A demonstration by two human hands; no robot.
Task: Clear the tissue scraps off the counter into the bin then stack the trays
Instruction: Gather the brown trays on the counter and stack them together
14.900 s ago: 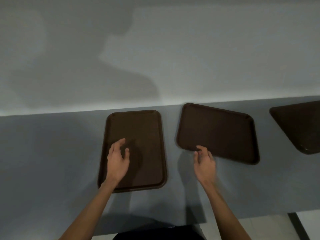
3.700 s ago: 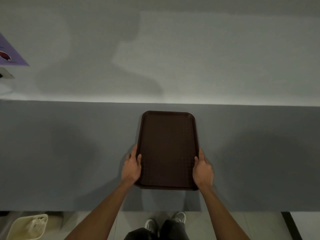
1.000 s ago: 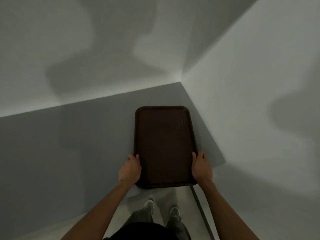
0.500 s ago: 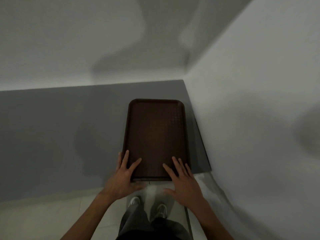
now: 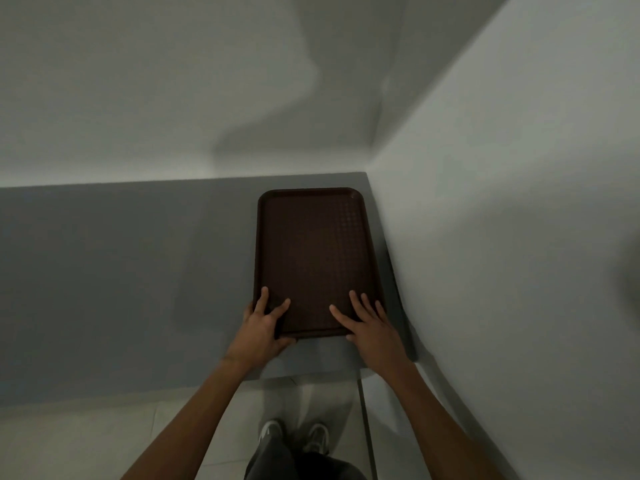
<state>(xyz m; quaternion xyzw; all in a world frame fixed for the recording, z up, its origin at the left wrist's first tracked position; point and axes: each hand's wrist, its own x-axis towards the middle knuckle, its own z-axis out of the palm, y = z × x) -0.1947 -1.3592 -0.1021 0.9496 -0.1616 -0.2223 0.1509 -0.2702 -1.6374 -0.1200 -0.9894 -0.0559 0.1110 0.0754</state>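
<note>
The dark brown tray stack lies flat on the grey counter, lengthwise in the corner beside the right wall. My left hand rests on its near left corner, fingers spread on top and the thumb at the front rim. My right hand lies flat on the near right corner, fingers spread. How many trays are in the stack cannot be told from above. No tissue scraps or bin are in view.
A white wall closes the counter's right end right beside the tray, and another white wall runs along the back. The counter's front edge is just behind my hands. Pale floor tiles and my shoes show below.
One second ago both hands gripped the tray's sides and carried it to the corner. The tray now lies further in on the counter, and both hands rest flat on its near end.
</note>
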